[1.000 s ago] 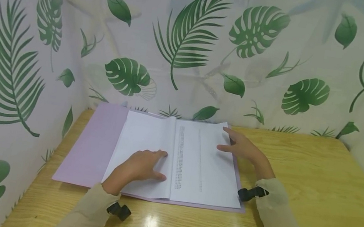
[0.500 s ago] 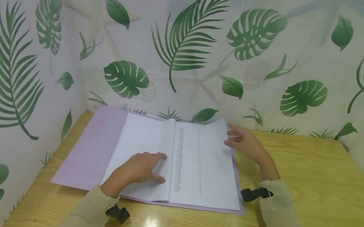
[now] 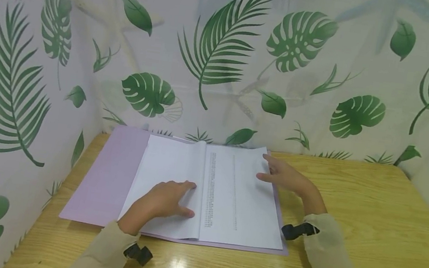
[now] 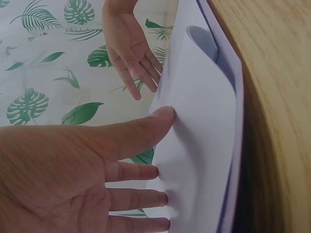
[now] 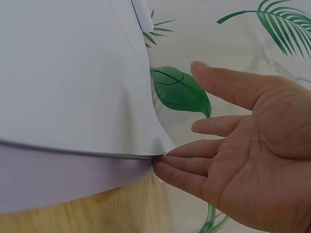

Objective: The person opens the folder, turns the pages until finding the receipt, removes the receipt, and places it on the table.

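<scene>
Pale lilac folder (image 3: 105,178), white pages (image 3: 254,213) inside, narrow columns of small print (image 3: 211,193)

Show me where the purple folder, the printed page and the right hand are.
Purple folder (image 3: 107,178), head view: bare left cover.
Printed page (image 3: 254,208), head view: blank part right of the print.
Right hand (image 5: 248,160), right wrist view: palm.

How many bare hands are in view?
2: left hand on the left white paper page; right hand at the far right corner of the right white printed paper page.
</scene>
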Tool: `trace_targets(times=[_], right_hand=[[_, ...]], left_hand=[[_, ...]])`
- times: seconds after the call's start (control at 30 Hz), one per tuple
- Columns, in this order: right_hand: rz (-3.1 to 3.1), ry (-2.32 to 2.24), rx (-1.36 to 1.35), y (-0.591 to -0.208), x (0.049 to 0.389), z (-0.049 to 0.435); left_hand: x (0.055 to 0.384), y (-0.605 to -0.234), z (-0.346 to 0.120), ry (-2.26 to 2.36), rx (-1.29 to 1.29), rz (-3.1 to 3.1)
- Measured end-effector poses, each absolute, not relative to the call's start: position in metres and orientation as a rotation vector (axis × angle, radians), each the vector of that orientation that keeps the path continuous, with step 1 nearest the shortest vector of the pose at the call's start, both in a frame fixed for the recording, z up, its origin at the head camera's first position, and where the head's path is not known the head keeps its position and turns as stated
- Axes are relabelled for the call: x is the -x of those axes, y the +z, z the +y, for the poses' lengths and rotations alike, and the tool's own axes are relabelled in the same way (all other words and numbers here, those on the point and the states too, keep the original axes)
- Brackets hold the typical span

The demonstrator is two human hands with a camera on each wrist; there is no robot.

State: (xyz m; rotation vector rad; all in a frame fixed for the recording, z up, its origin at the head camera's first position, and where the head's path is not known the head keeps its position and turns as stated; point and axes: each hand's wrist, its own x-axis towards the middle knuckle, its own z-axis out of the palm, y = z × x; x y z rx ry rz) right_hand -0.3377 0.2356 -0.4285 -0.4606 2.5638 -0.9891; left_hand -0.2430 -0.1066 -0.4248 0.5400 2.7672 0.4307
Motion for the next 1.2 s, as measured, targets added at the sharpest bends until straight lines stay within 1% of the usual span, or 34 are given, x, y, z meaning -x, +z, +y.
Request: trace_targets(times=[0.37,0.63,0.9,1.0,1.2], right_hand=[[2.556,-0.98,0.431,-0.421,0.339,0.232],[2.585,-0.978,0.492,-0.423,0.335,0.234],[2.585,-1.236,0.526,-0.423,0.335,0.236],[2.602,-1.253,0.563,-0.421,0.335,0.238],[2.585,-1.214,0.547,-0.416,0.333,0.243]], left_hand=[[0.245,-0.42,-0.107,0.434,-0.558,2.781],[0.242,-0.421,-0.107,0.468,-0.541,2.761],[0.24,-0.425,-0.108,0.473,-0.553,2.765],[0.24,-0.424,-0.108,0.469,-0.551,2.766],[0.242,-0.425,-0.109,0.454,-0.542,2.768]])
